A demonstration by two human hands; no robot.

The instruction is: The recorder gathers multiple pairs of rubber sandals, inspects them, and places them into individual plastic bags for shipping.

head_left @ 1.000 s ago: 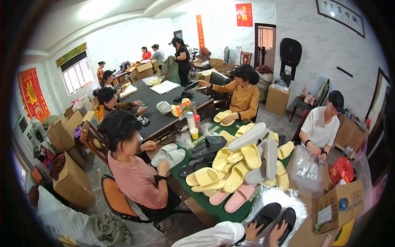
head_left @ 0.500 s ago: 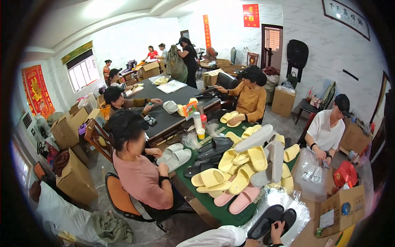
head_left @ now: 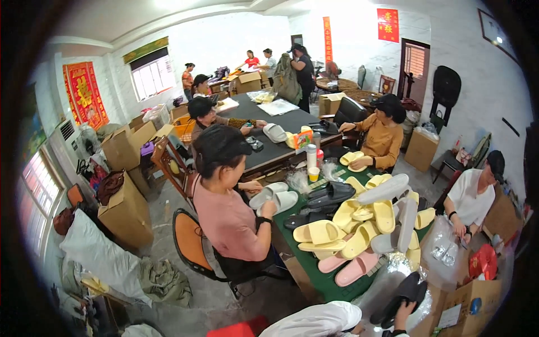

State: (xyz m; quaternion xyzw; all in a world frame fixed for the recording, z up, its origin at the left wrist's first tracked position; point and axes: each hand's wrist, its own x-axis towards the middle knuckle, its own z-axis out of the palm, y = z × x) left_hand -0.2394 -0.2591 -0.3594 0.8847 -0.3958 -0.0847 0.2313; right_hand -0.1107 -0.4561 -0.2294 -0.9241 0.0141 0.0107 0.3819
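At the lower edge, my right hand [head_left: 403,314] grips a pair of black slippers [head_left: 405,295], its fingers closed round the edge of the nearer one. The pair is tilted above a sheet of clear plastic wrap [head_left: 368,297]. My left arm's white sleeve [head_left: 314,319] reaches in from below; I cannot see the left hand beyond it. Just past the plastic lie pink slippers [head_left: 357,268] and a heap of yellow slippers [head_left: 320,231], with grey slippers [head_left: 384,189] on top and dark slippers [head_left: 331,194] to the left.
A green-topped table [head_left: 325,283] bears the heap. To the left, a person in pink [head_left: 227,216] holds light grey slippers; an orange-backed chair [head_left: 191,236] stands behind. A person in white [head_left: 471,194] sits at right near a cardboard box [head_left: 471,306]. Another in mustard [head_left: 382,137] touches yellow slippers.
The view has swung left, so the room appears shifted to the right. The black slippers have turned more upright in my right hand. My left hand has dropped out of sight.
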